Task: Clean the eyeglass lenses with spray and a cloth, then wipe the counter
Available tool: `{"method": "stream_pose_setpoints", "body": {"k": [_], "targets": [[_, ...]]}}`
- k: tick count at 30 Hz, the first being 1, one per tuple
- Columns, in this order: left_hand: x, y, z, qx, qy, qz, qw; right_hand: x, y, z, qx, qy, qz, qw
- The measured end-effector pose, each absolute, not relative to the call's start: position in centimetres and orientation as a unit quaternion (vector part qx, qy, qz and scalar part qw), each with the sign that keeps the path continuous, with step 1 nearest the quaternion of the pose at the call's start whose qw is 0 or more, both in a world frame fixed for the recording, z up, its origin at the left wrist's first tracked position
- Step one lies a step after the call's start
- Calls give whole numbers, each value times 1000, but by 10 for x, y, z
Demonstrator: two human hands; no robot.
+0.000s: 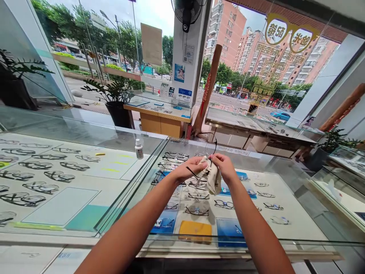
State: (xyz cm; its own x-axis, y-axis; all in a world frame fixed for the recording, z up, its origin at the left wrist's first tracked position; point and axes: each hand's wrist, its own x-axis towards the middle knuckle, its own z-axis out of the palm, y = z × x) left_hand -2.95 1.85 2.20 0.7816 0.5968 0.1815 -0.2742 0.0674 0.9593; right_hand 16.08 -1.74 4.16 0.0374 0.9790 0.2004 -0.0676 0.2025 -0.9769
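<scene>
Over the glass display counter, my left hand (189, 169) is closed on a pale patterned cleaning cloth (214, 183), which hangs down between my two hands. A thin dark-framed pair of eyeglasses (216, 145) is held up at the cloth, with one rim above my fingers and a temple arm sticking out beneath my left hand. My right hand (224, 166) pinches the eyeglasses beside the cloth with its fingertips closed. The fingers and cloth hide part of the frame.
Beneath my hands, the glass counter (288, 236) holds rows of eyeglasses and a yellow card (195, 229). A small white bottle (139, 149) stands on the glass to the left. Farther back are a potted plant (118, 114), a wooden cabinet (159, 123) and large windows.
</scene>
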Motion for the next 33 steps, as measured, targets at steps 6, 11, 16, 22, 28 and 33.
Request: {"method": "stream_pose_setpoints", "body": {"k": [6,11,16,22,28,33], "targets": [[-25,10,28,620,173,294,706,162,-19,27,-401,-489,502,590],[-10,9,21,617,234,361,659,162,-20,19,-371,-510,483,608],[-12,11,17,631,239,365,641,166,-19,16,-368,-507,479,615],[-20,9,24,623,176,315,694,165,-20,19,-384,-460,511,616],[-10,10,21,597,245,393,655,161,-21,20,-384,-478,512,601],[-10,11,17,596,256,384,657,160,-19,16,-379,-470,504,618]]}}
